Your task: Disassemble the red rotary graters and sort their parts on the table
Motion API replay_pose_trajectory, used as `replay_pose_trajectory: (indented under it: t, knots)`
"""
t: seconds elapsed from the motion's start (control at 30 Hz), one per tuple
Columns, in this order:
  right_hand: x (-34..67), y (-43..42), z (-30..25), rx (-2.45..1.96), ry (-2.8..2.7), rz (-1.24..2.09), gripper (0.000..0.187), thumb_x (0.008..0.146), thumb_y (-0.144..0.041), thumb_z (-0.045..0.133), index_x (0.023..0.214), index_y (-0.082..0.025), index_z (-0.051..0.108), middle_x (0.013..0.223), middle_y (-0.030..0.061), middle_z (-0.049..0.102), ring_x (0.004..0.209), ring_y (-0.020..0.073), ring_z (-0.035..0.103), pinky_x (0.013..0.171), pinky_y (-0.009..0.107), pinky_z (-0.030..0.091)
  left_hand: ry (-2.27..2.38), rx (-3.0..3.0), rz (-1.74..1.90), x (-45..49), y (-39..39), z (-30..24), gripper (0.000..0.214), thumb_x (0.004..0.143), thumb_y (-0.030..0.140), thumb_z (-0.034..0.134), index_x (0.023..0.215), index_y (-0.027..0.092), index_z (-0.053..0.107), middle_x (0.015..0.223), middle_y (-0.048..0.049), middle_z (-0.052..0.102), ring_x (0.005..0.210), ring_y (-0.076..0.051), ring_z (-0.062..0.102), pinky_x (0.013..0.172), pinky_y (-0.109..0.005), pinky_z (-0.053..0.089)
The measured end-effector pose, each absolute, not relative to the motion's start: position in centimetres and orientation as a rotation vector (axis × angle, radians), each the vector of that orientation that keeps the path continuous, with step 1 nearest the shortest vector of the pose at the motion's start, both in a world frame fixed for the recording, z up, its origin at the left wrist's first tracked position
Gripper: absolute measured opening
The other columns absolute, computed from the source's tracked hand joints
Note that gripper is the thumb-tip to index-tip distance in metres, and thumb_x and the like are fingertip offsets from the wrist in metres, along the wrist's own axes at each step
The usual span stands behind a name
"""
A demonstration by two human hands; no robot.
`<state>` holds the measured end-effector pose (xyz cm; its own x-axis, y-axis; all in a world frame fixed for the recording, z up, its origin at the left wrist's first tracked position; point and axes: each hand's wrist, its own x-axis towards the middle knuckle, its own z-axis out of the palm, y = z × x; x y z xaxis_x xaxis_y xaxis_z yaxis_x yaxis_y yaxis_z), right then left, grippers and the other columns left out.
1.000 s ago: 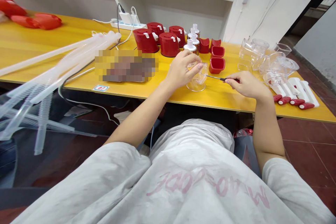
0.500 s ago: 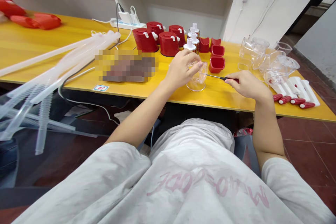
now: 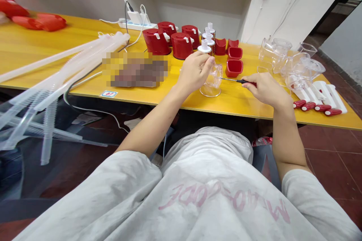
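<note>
My left hand (image 3: 195, 68) is closed around a clear plastic part (image 3: 211, 86) near the front edge of the table, its round rim resting on or just over the surface. In my right hand (image 3: 263, 86) is a screwdriver (image 3: 239, 81) with a dark handle and a thin metal shaft. The shaft points left, and its tip meets the right side of the clear part. What exactly the tip touches is too small to make out. Behind my left hand stand several red housings (image 3: 181, 46) and white-topped cylinders (image 3: 204, 47).
Red cups (image 3: 234, 68) stand beyond the screwdriver. More clear plastic parts (image 3: 304, 69) and red-tipped white handles (image 3: 324, 108) lie at the right. Translucent tubes (image 3: 70, 66) hang over the front edge at left, near a power strip (image 3: 135, 26) with cables and a blurred-out object (image 3: 138, 71).
My left hand has shifted slightly, with its thumb drawn back left, so more of the clear part shows. The screwdriver stays against the part's right side.
</note>
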<state>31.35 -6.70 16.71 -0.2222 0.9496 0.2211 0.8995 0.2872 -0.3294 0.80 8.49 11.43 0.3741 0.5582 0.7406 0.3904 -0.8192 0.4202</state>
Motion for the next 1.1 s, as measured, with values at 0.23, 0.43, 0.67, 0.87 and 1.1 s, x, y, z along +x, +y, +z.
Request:
replay_pose_trajectory:
  t: [0.23,0.43,0.67,0.87,1.1]
  knots:
    - [31.6,-6.5,16.5,-1.659,-2.117,0.266,0.037,0.119,-0.052,0.077,0.131,-0.027,0.102,0.125,0.0152,0.099,0.107,0.0391,0.082,0.104,0.053,0.06,0.838,2.43,1.456,0.8,9.0,11.1,0.085,0.127,0.099,0.04,0.109,0.029,0.086,0.118,-0.0156,0.082,0.116,-0.04,0.079,0.115,-0.063,0.063]
    - [31.8,-6.3,16.8,-1.713,-2.037,0.435,0.044,0.117,-0.056,0.07,0.124,-0.022,0.097,0.106,0.0127,0.091,0.086,0.0288,0.076,0.083,0.044,0.061,0.809,2.432,1.434,0.8,9.2,11.2,0.084,0.126,0.099,0.042,0.109,0.029,0.084,0.115,-0.0152,0.08,0.111,-0.04,0.076,0.115,-0.064,0.064]
    - [32.6,-5.5,16.5,-1.702,-2.11,0.376,0.041,0.114,-0.054,0.064,0.09,-0.024,0.081,0.08,0.0044,0.07,0.074,0.0221,0.054,0.079,0.042,0.049,0.799,2.44,1.416,0.7,9.3,11.1,0.084,0.126,0.1,0.039,0.111,0.03,0.083,0.113,-0.0144,0.077,0.111,-0.04,0.076,0.113,-0.064,0.063]
    - [32.8,-5.4,16.2,-1.621,-2.13,0.381,0.04,0.111,-0.048,0.068,0.115,-0.023,0.098,0.104,0.0104,0.092,0.095,0.0322,0.077,0.096,0.047,0.058,0.793,2.456,1.429,0.6,9.4,11.0,0.081,0.128,0.097,0.042,0.112,0.029,0.083,0.114,-0.0142,0.08,0.112,-0.04,0.078,0.112,-0.063,0.065]
    - [32.7,-5.9,16.3,-1.608,-2.139,0.304,0.038,0.114,-0.04,0.07,0.123,-0.024,0.103,0.122,0.0139,0.099,0.105,0.0364,0.084,0.104,0.052,0.062,0.801,2.454,1.418,0.6,9.3,11.1,0.077,0.129,0.092,0.044,0.112,0.029,0.084,0.116,-0.0149,0.08,0.115,-0.041,0.079,0.116,-0.066,0.065]
